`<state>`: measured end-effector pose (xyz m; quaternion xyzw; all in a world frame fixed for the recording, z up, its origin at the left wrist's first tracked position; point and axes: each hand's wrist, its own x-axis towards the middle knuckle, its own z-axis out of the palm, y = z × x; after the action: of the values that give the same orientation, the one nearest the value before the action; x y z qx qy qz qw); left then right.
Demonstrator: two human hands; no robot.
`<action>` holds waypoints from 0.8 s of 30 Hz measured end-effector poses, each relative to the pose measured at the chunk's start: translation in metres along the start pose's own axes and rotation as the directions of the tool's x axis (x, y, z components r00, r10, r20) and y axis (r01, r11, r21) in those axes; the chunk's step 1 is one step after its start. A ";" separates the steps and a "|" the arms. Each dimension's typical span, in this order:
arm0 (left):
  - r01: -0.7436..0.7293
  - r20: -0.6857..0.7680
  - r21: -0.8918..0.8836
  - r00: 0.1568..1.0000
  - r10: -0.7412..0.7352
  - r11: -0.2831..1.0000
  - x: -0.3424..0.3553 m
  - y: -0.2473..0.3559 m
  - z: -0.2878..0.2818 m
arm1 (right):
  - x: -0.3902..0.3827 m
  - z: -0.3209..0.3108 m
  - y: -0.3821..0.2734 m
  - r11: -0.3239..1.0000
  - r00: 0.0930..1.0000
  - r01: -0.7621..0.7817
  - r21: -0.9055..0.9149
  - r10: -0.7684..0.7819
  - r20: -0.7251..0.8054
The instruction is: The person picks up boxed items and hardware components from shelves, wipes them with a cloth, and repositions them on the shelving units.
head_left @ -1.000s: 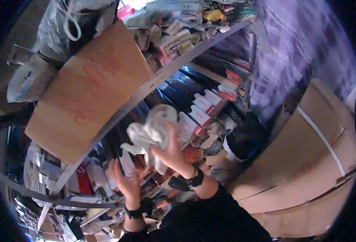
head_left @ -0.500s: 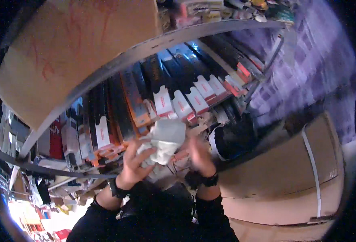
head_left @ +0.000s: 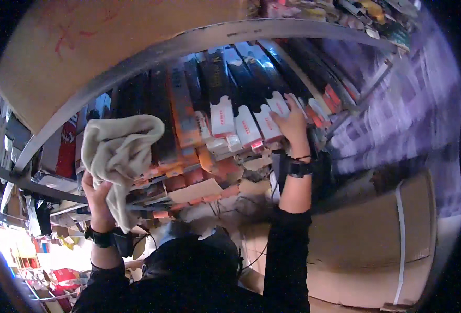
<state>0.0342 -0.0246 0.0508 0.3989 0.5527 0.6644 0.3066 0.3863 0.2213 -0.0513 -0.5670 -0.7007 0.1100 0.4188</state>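
My left hand (head_left: pixel 99 201) grips a bunched cream cloth (head_left: pixel 123 143). The cloth's folded upper part stands above the fingers, and one end hangs down beside the wrist. At the right, my right hand (head_left: pixel 293 128) reaches onto the shelf with its fingers apart, touching the white end of one long box (head_left: pixel 278 104). More white-ended long boxes (head_left: pixel 221 117) lie side by side just left of it, their dark tops running back under the shelf above. Part of the touched box is hidden behind the fingers.
A curved metal shelf edge (head_left: pixel 188 44) crosses above the boxes. Orange long boxes (head_left: pixel 186 112) lie left of the white-ended ones. A large strapped carton (head_left: pixel 366 250) stands at the lower right, below a purple checked cloth (head_left: pixel 397 125). Another big carton (head_left: pixel 110 47) sits at upper left.
My hands have moved apart. The left has carried the cloth to the left, where it hangs more loosely. The right has gone up and right from near the cloth to the white-ended boxes.
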 end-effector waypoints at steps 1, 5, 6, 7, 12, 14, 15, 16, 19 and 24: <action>-0.023 -0.017 -0.026 1.000 0.022 0.999 0.003 -0.002 -0.010 | 0.002 -0.003 0.004 1.000 1.000 0.006 0.007 -0.006 0.005; -0.014 -0.120 0.056 0.993 0.021 0.998 0.006 0.000 -0.043 | 0.005 -0.018 0.021 0.968 0.986 -0.046 0.248 0.004 0.166; -0.036 -0.111 0.027 0.993 0.038 0.999 0.005 0.005 -0.044 | 0.007 -0.022 0.014 0.933 0.970 -0.147 0.327 0.071 0.232; -0.037 -0.129 0.035 0.991 0.042 0.999 0.004 0.006 -0.049 | 0.008 -0.023 0.010 0.884 0.944 -0.249 0.395 0.130 0.304; -0.008 -0.231 0.071 0.973 0.024 0.997 -0.001 0.019 -0.069 | 0.013 -0.019 0.015 0.963 0.967 -0.107 0.249 0.043 0.251; -0.039 -0.165 0.088 0.985 0.053 0.995 -0.001 0.019 -0.085 | 0.016 -0.026 0.010 0.971 0.944 -0.144 0.191 0.077 0.320; -0.040 -0.175 0.089 0.983 0.055 0.995 -0.003 0.019 -0.087 | 0.017 -0.030 0.010 0.946 0.907 -0.245 0.213 0.147 0.394; -0.032 -0.191 0.064 0.981 0.044 0.997 -0.004 0.022 -0.086 | 0.016 -0.031 0.017 0.947 0.906 -0.240 0.215 0.140 0.399; -0.032 -0.215 0.062 0.975 0.045 0.998 -0.005 0.024 -0.093 | 0.014 -0.023 0.033 0.932 0.922 -0.200 0.302 0.075 0.380; 0.016 -0.262 0.031 0.965 -0.007 0.999 -0.002 0.019 -0.100 | 0.005 -0.023 0.031 0.976 0.941 -0.035 0.214 -0.040 0.336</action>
<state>-0.0512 -0.0788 0.0621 0.3093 0.6014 0.7004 0.2280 0.4242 0.2286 -0.0538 -0.4896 -0.7467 0.2809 0.3519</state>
